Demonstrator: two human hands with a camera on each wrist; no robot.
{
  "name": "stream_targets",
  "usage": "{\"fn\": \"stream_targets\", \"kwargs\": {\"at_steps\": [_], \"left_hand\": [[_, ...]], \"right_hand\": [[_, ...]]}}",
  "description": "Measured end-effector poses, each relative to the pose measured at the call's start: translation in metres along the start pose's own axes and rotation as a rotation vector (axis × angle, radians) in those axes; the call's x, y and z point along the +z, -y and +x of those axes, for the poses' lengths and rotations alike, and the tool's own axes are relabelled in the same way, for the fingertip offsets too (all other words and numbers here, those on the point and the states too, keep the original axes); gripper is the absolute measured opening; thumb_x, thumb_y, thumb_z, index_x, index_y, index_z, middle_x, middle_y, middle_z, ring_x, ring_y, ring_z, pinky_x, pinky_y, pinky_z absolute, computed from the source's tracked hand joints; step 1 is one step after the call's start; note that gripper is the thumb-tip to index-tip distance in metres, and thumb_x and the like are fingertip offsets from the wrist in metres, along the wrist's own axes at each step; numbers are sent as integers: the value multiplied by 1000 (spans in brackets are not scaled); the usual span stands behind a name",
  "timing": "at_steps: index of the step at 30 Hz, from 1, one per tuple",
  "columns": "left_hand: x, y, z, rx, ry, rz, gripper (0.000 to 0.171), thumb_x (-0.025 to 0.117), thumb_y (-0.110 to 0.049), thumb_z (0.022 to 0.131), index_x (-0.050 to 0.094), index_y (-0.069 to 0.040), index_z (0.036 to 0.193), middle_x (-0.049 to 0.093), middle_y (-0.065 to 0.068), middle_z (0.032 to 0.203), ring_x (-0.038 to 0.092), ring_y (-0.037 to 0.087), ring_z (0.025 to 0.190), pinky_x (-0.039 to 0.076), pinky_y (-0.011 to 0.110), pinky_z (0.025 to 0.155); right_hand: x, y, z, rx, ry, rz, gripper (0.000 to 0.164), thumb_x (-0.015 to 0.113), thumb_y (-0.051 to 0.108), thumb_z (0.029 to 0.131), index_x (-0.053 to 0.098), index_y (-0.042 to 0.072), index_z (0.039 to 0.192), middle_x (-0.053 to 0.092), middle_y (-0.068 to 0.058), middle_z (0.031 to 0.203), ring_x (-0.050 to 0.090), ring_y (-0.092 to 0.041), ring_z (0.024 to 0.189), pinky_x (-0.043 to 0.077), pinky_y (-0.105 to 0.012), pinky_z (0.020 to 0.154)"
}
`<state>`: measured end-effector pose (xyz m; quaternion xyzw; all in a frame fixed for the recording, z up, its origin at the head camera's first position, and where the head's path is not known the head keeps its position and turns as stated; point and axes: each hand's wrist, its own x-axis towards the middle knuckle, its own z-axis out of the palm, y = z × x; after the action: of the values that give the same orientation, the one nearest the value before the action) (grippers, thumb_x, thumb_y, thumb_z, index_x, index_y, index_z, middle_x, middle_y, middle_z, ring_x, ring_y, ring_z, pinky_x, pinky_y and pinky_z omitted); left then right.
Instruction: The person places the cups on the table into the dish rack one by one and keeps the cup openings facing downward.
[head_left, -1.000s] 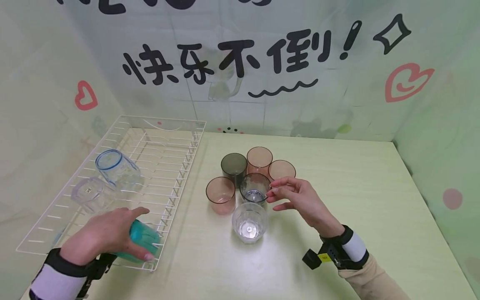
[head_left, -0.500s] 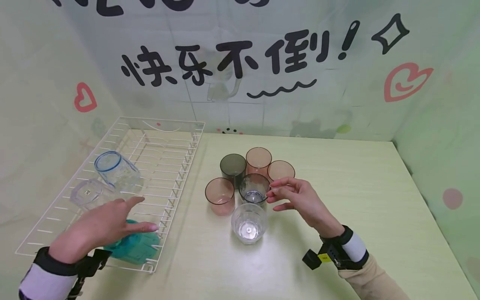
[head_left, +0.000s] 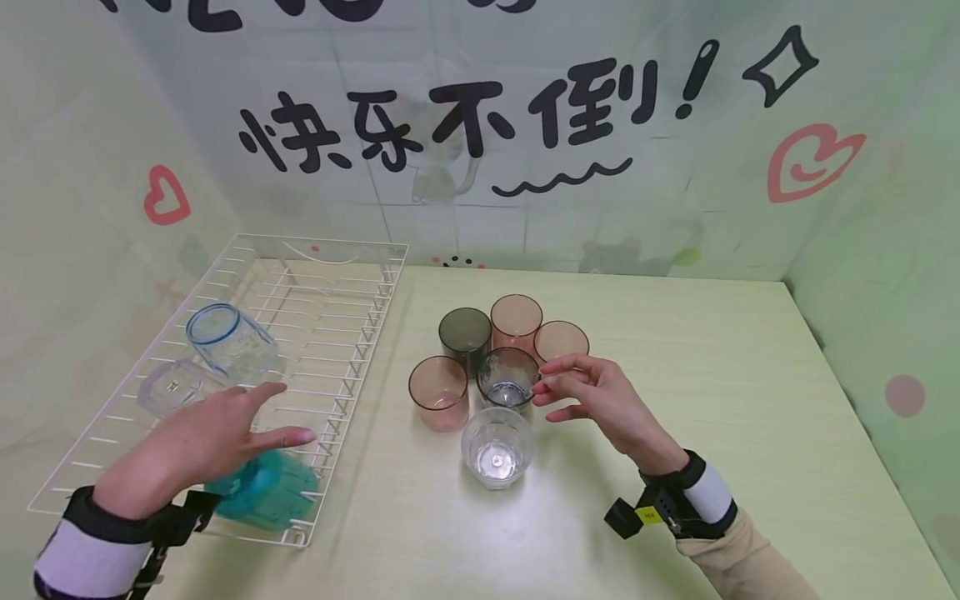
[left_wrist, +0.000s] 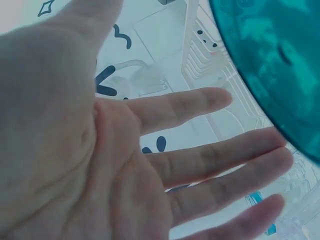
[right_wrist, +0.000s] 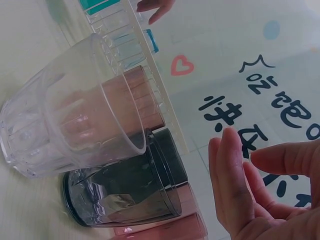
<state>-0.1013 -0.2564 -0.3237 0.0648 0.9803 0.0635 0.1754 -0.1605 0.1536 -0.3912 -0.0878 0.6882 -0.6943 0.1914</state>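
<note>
My left hand [head_left: 206,433] hovers over the front of the white wire rack [head_left: 369,329], thumb and fingers spread. Just beneath it lies a teal cup [head_left: 273,492], tipped on its side in the rack. In the left wrist view the palm holds nothing, and the teal cup [left_wrist: 280,65] overlaps the fingertips; whether they touch is unclear. My right hand [head_left: 596,400] hangs loosely curled beside a smoky grey glass [head_left: 506,383]. Its fingers [right_wrist: 232,175] hold nothing in the right wrist view. A clear glass [head_left: 497,450] stands upright in front of the grey one.
A blue-rimmed glass [head_left: 236,337] and a clear faceted glass [head_left: 171,388] lie tilted in the rack's left side. On the table, pink glasses [head_left: 439,396] and a dark green-grey glass [head_left: 465,337] crowd round the smoky one. Printed cloth walls [head_left: 697,200] enclose the table.
My left hand has let go of the teal cup and lifted up and left from it, leaving it in the rack. My right hand has stayed in place.
</note>
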Motion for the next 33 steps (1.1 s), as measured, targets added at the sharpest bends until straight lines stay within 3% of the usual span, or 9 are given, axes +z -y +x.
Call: {"fn": "stream_targets", "kwargs": {"at_steps": [5,9,16,25,27,30,33], "left_hand": [[0,-1,0,15,-58,-5,90,61,-63,86,48,11,135,56,40,116,56,54,104,49,63,77],[-1,-4,-1,45,-148,-1,84,64,-58,87,50,11,133,57,39,113,60,51,96,51,60,74],[-7,-11,0,107,-348,-5,77,69,-49,88,51,11,132,54,37,120,57,52,102,50,61,77],[-13,-23,3,277,-669,-23,67,77,-35,85,53,6,132,50,34,129,53,51,107,44,67,82],[-13,-25,4,306,-726,-30,70,69,-47,89,52,5,133,47,33,132,49,52,113,40,70,85],[-14,-31,8,338,-792,-34,83,45,-68,92,51,3,134,45,32,136,46,51,119,37,72,87],[-16,-39,12,368,-842,-37,91,28,-74,91,52,2,133,46,32,136,46,50,120,36,71,87]], "right_hand": [[1,0,0,-1,-1,-2,25,54,0,98,54,-17,117,68,-22,101,70,-20,85,57,-38,73],[1,0,0,-3,1,2,25,54,0,98,53,-17,116,68,-23,101,70,-20,85,57,-38,73],[1,-2,1,-5,1,-6,29,54,0,98,50,-20,118,68,-21,99,70,-22,85,57,-38,73],[1,-3,1,-11,-30,-28,29,54,-1,97,51,-21,118,69,-21,99,70,-19,83,57,-37,71],[1,-3,1,-21,-47,-35,27,54,-1,97,52,-20,117,69,-22,98,70,-18,82,58,-37,70],[1,-3,1,-50,-86,-65,24,55,-2,97,54,-18,114,70,-22,96,70,-17,80,58,-36,69],[0,-1,2,-89,-134,-97,21,54,-4,96,56,-17,112,70,-22,96,70,-17,79,58,-34,67]]}}
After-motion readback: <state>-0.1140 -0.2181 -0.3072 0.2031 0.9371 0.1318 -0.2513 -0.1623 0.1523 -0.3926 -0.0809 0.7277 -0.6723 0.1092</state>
